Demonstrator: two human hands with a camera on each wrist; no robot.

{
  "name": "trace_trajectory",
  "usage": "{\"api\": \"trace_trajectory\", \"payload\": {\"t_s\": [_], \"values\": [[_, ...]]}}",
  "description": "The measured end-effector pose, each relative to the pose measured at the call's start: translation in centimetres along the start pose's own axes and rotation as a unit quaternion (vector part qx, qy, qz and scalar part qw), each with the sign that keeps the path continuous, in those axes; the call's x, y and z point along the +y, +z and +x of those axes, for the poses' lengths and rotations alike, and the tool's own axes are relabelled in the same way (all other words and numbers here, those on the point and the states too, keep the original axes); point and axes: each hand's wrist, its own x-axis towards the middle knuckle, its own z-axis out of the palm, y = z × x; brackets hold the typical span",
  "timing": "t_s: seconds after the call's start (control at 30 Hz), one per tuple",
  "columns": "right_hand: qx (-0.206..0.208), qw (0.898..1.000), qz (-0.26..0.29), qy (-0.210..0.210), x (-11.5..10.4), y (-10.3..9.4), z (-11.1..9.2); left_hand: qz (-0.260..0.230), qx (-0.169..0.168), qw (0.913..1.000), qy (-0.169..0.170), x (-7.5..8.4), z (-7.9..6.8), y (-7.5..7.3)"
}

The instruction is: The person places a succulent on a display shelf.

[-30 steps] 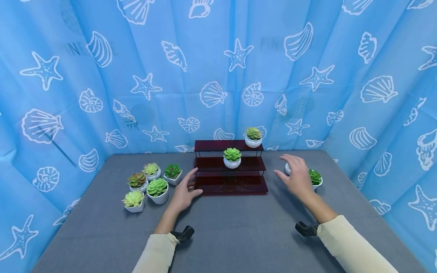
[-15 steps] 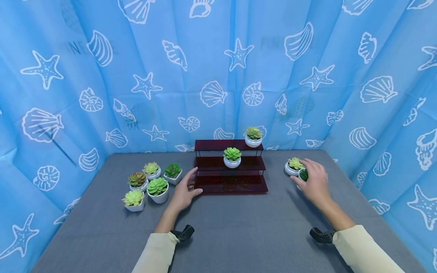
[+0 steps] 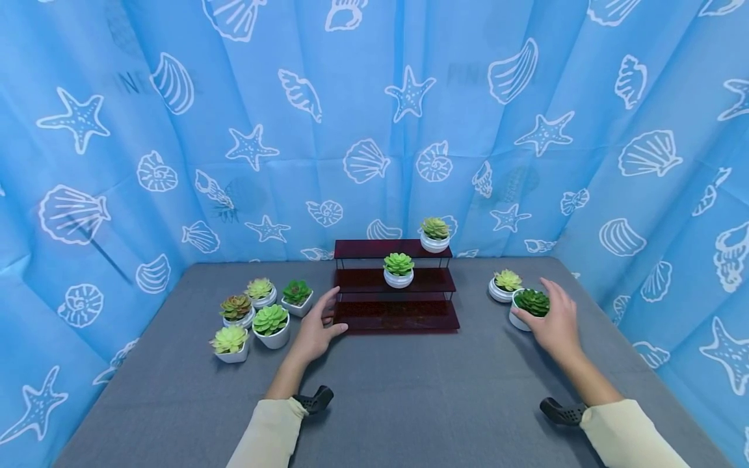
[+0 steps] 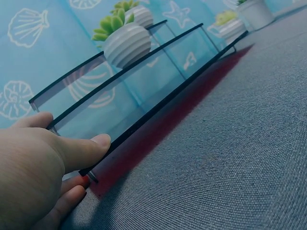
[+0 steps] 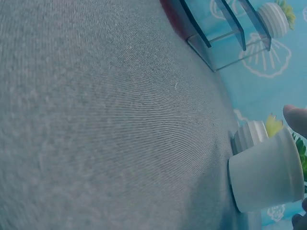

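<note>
My left hand (image 3: 316, 331) holds the left end of a dark red three-tier display shelf (image 3: 394, 314). In the left wrist view the thumb (image 4: 91, 149) lies on the lowest tier's edge, other fingers beside and below it. My right hand (image 3: 558, 325) spreads around a dark green potted succulent (image 3: 531, 303) standing on the table at right. The right wrist view shows its white pot (image 5: 264, 172) between thumb (image 5: 296, 120) and fingers, the thumb near the rim. One succulent (image 3: 435, 235) stands on the top tier's right end, another (image 3: 398, 270) on the middle tier.
A yellow-green succulent (image 3: 504, 286) in a ribbed pot stands just behind and left of the right hand's pot. Several potted succulents (image 3: 272, 326) cluster left of the left hand. A blue shell-print curtain (image 3: 363, 97) hangs behind the grey table (image 3: 409, 403).
My right hand has moved right and nearer, from beside the yellow-green succulent to around the dark green one, uncovering the plants. The left hand has stayed on the shelf.
</note>
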Motion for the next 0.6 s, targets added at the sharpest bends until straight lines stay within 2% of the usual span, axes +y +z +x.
{"api": "trace_trajectory", "payload": {"t_s": [0.23, 0.43, 0.6], "values": [[-0.058, 0.991, 0.040, 0.113, 0.41, -0.10, -0.32, -0.001, -0.002, 1.0000, -0.007, 0.08, -0.08, 0.01], [-0.083, 0.982, 0.068, 0.152, 0.84, 0.17, -0.61, -0.003, -0.002, 1.0000, -0.003, 0.23, -0.23, -0.04], [-0.085, 0.975, 0.087, 0.184, 0.97, 0.46, -0.75, -0.005, -0.002, 1.0000, -0.004, 0.25, -0.21, -0.07]]}}
